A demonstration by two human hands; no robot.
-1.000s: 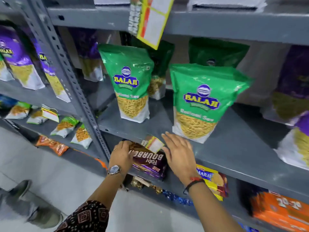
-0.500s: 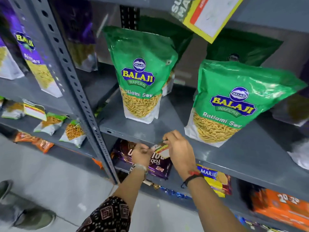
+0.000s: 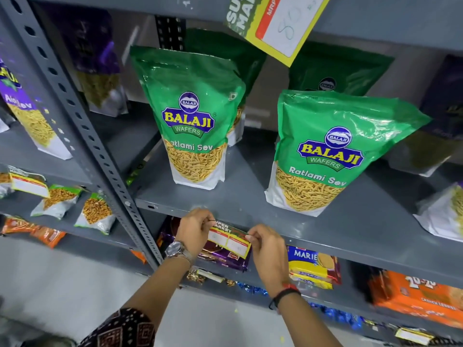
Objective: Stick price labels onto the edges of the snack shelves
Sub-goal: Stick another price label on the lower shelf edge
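Both hands pinch one price label (image 3: 230,240) by its top corners: left hand (image 3: 194,230) grip closed on the left corner, right hand (image 3: 268,249) grip closed on the right corner. The label hangs flat between the two grips, printed face toward the camera, against or just in front of the front edge of the grey shelf (image 3: 250,204); contact cannot be confirmed. Directly behind and below the label lies a purple biscuit pack (image 3: 225,259) on the shelf underneath. Just right of the right grip: a yellow Marie pack (image 3: 310,266). Above the grips, on the shelf, two green sev bags (image 3: 193,116) stand upright, one up-left, the other (image 3: 325,151) up-right. Far above, a larger price card (image 3: 283,23) hangs tilted from the upper shelf edge. Left wrist carries a watch (image 3: 175,249).
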